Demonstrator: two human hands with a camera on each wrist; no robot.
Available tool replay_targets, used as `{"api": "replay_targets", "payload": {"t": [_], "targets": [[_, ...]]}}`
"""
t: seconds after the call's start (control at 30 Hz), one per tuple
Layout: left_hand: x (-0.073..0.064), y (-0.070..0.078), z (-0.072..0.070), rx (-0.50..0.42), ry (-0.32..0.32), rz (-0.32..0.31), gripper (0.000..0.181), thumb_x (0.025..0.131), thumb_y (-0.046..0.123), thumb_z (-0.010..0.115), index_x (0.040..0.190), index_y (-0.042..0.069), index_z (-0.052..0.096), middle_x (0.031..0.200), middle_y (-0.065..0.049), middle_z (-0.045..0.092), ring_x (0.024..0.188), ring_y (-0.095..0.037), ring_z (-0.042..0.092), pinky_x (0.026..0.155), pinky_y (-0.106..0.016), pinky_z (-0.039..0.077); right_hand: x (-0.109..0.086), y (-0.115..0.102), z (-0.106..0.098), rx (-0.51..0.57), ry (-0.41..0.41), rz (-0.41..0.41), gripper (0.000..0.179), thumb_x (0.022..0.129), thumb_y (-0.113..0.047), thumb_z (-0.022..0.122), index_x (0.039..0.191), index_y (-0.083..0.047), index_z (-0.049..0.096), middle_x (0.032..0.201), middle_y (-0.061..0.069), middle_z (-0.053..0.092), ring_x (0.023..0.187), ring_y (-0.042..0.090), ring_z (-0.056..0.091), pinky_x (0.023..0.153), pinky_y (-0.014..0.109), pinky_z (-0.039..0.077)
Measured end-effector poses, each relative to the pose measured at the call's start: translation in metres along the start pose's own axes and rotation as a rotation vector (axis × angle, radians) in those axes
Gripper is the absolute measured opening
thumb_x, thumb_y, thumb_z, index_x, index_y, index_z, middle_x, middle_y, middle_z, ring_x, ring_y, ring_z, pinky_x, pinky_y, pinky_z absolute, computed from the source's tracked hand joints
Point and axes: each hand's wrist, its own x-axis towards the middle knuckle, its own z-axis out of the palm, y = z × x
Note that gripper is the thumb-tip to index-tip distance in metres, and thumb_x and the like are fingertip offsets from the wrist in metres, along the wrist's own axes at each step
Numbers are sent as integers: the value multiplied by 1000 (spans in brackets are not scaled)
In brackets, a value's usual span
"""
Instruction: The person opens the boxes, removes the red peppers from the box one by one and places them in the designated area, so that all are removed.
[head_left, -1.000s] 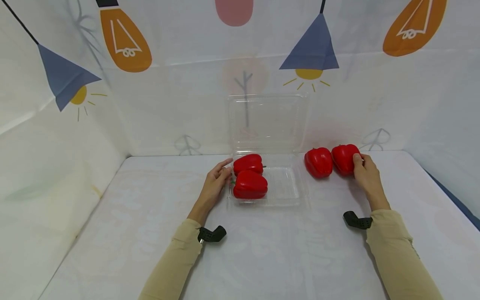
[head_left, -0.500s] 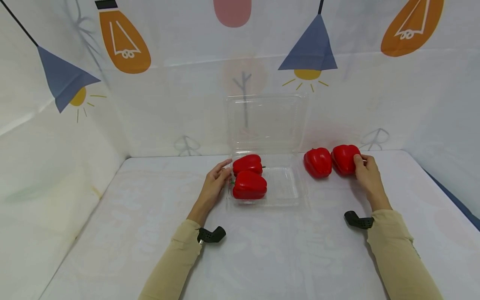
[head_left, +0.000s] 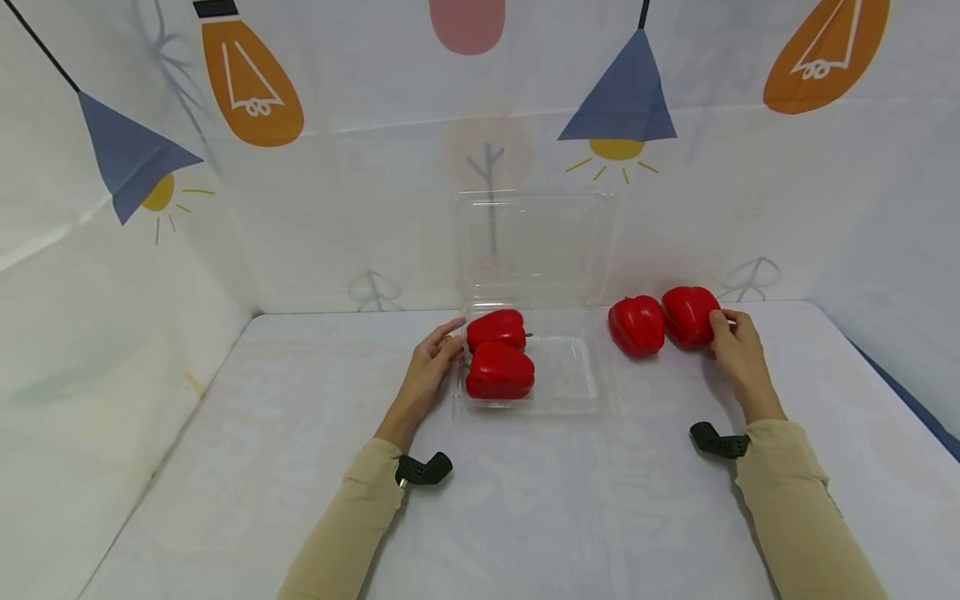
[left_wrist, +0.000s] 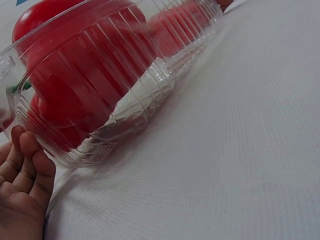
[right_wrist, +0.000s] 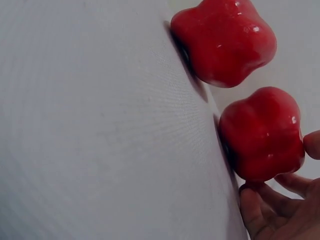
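1. Right hand [head_left: 738, 354]: thumb and fingers clamped on a glossy red, lobed bell pepper [head_left: 687, 317], the farther right of two lying right of the container. Whether it is clear of the white cloth-covered table [head_left: 525, 508] cannot be told.
2. Second loose item: a similar red bell pepper with a dimpled top [head_left: 637, 326], just beside the held one; the right wrist view shows a gap between them. Advisable to lift the held pepper before any sideways travel, so its neighbour is not knocked.
3. Left hand [head_left: 429, 367]: fingers close together, slightly bent, touching the outer left wall of a clear, ribbed plastic container [head_left: 566, 367]. Light pressure seems enough; thin plastic would likely flex or slide under a hard push.
4. Contents: a rear red pepper [head_left: 495, 330] and a front red pepper with a green stem [head_left: 500, 372], side by side in the left half. The right half is bare and appears the sensible landing spot.
5. Clear hinged lid [head_left: 536, 242]: upright behind the base. Recommend a low approach from the right, avoiding it.
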Motion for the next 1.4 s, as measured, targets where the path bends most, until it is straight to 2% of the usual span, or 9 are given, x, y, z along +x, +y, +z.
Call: {"api": "replay_targets", "payload": {"t": [0.23, 0.5, 0.67, 0.77, 0.83, 0.9, 1.0, 1.2, 1.4], "targets": [[11, -20, -3, -18, 25, -2, 41, 97, 23, 52, 137, 15, 49, 70, 5, 45, 62, -6, 39, 54, -19, 31, -1, -2, 0, 29, 21, 11, 64, 100, -42, 25, 144, 4, 25, 130, 26, 42, 81, 6, 44, 59, 12, 44], [14, -25, -3, -72, 56, 34, 37, 97, 18, 52, 133, 13, 53, 69, 5, 50, 66, -9, 46, 62, -18, 37, 0, -3, 0, 56, 109, 47, 61, 99, -42, 28, 143, 0, 30, 128, 18, 42, 78, 2, 43, 58, 12, 45], [13, -24, -3, -104, 50, 36, 37, 97, 15, 52, 133, 11, 52, 67, 4, 50, 66, -9, 47, 66, -18, 39, 1, -7, -1, 90, 221, 86, 52, 99, -41, 32, 141, -11, 36, 131, 8, 43, 98, 4, 43, 74, 13, 39], [13, -24, -3, -117, 48, 30, 38, 97, 15, 52, 134, 10, 51, 67, 5, 50, 66, -9, 47, 66, -18, 40, 1, -11, -1, 126, 293, 55, 44, 98, -38, 35, 136, -16, 43, 121, -4, 47, 105, 4, 42, 84, 17, 35], [14, -24, -3, -125, 47, 27, 38, 97, 15, 52, 134, 10, 51, 66, 6, 49, 65, -9, 47, 65, -18, 39, 0, -15, -1, 144, 330, 20, 39, 98, -36, 37, 132, -18, 47, 112, -14, 47, 104, 1, 42, 87, 19, 35], [14, -24, -3, -141, 49, 24, 40, 96, 15, 53, 135, 9, 49, 65, 6, 49, 63, -9, 46, 61, -19, 37, -1, -19, -1, 157, 354, -23, 36, 98, -34, 39, 129, -18, 49, 105, -22, 45, 101, -2, 42, 86, 19, 36], [14, -23, -3, -172, 46, 19, 43, 96, 13, 54, 137, 9, 46, 65, 5, 50, 61, -9, 47, 60, -19, 38, -5, -26, -1, 170, 368, -85, 35, 98, -33, 40, 128, -17, 50, 100, -26, 44, 98, -5, 42, 80, 16, 37], [13, -21, -3, -216, 35, 15, 47, 95, 10, 55, 140, 8, 42, 67, 6, 52, 59, -9, 48, 59, -18, 41, -14, -42, 0, 158, 346, -168, 34, 98, -33, 41, 128, -20, 50, 108, -22, 49, 104, -3, 43, 85, 18, 38], [13, -21, -3, -237, 28, 17, 48, 95, 8, 53, 141, 9, 40, 67, 6, 52, 58, -8, 48, 57, -18, 40, -20, -52, 3, 125, 305, -204, 34, 99, -32, 41, 130, -21, 48, 118, -8, 53, 103, -3, 44, 84, 15, 40]]}}
